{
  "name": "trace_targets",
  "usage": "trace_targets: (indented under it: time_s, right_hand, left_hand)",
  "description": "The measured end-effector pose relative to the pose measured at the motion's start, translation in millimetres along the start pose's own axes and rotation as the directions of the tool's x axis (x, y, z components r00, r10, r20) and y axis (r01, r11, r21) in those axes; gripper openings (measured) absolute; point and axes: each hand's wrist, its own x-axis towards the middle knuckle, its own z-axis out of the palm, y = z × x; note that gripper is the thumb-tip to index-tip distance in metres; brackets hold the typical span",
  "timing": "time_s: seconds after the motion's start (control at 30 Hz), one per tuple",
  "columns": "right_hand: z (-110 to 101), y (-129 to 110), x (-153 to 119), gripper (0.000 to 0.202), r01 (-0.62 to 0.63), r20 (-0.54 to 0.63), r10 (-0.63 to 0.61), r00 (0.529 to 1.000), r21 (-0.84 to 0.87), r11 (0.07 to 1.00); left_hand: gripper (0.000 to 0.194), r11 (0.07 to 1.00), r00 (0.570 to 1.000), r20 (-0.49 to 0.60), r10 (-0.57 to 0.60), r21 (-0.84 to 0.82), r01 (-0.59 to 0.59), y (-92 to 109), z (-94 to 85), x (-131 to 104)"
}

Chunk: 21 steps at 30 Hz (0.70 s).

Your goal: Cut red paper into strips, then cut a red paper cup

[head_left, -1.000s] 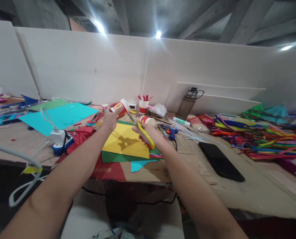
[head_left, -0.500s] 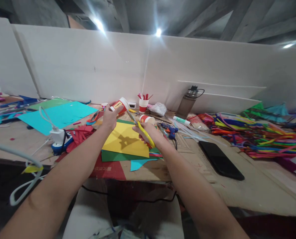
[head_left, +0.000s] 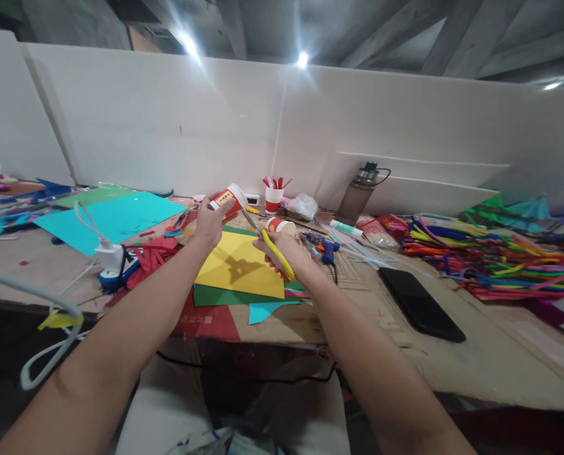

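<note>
Above a craft-strewn table (head_left: 371, 370), a person's left hand (head_left: 210, 224) pinches a red-and-white paper cup (head_left: 228, 200), thumb across its side, the cup tilted in midair between the near edge and the back edge. The right hand (head_left: 288, 253) is closed around yellow-handled scissors (head_left: 276, 251), their blades angled to the cup's white end. Over the past second, hands, cup and scissors have barely shifted; no fresh cut shows, suggesting a pause or slow progress in the scissor work. A yellow sheet (head_left: 213, 272) lies beneath, toward the near edge. The left fingertips are hidden behind the cup, a second cup (head_left: 278, 225) is partly masked by the right hand, and whether the blades bite the cup wall is hard to make out
</note>
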Motion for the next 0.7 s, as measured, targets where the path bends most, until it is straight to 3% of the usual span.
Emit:
trace_targets:
  time_s: [0.47, 0.7]
  right_hand:
    - [-0.9, -7.1, -5.4, 0.02, -0.024, -0.021, 0.024, 0.999, -0.026, 0.999]
    - [0.1, -14.7, -10.9, 0.026, -0.07, -0.041, 0.07, 0.997, -0.014, 0.997]
  left_hand:
    - [0.043, 0.999, 1.0, -0.022, 0.01, 0.03, -0.01, 4.4, 4.4, -4.1]
    - [0.043, 0.999, 1.0, -0.007, 0.017, 0.03, -0.017, 3.8, 4.8, -4.7]
